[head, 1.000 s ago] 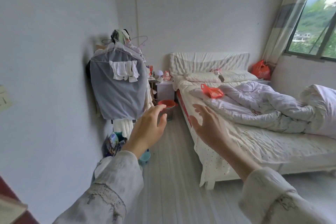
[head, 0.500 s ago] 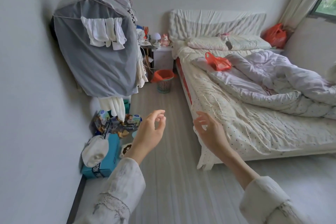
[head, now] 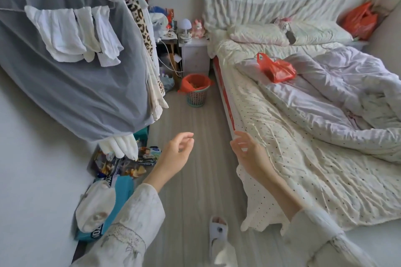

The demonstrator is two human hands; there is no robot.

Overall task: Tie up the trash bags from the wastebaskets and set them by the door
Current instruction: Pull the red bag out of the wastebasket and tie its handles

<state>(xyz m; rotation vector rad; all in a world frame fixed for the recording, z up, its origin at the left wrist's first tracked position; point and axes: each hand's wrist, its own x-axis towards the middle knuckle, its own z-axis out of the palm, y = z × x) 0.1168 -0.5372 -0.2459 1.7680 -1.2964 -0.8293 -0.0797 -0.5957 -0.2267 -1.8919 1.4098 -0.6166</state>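
Both hands are hanging in mid-air over the wooden floor (head: 191,191), held apart from each other and gripping nothing: the left hand (head: 176,155) is reaching forward with its fingers loosely curled and the thumb near the forefinger, and the right hand (head: 246,154) is floating beside the bed's edge with its fingers spread and slightly bent. Pale, embroidered sleeves are covering both forearms. Well ahead of the hands, the wastebasket (head: 196,98), a small green lattice bin, is standing on the floor between the white nightstand (head: 194,55) and the side of the bed (head: 282,147), just beside the mattress edge. An orange trash bag (head: 195,81) is lining it, its rim folded over the top and still open, with some scraps showing inside. 2 more orange plastic bags are lying elsewhere: 1 orange bag on the quilt (head: 276,68) is sitting among the rumpled bedding, and 1 orange bag in the corner (head: 360,20) is resting past the pillows at the head of the bed. On the left, a clothes rack under a grey cover (head: 71,84) is leaning over the floor, with white socks (head: 73,32) draped across it. Below it, snack packets (head: 121,162) and a teal box (head: 121,188) are lying against the wall. A white slipper (head: 218,230) is showing at the bottom of the view.
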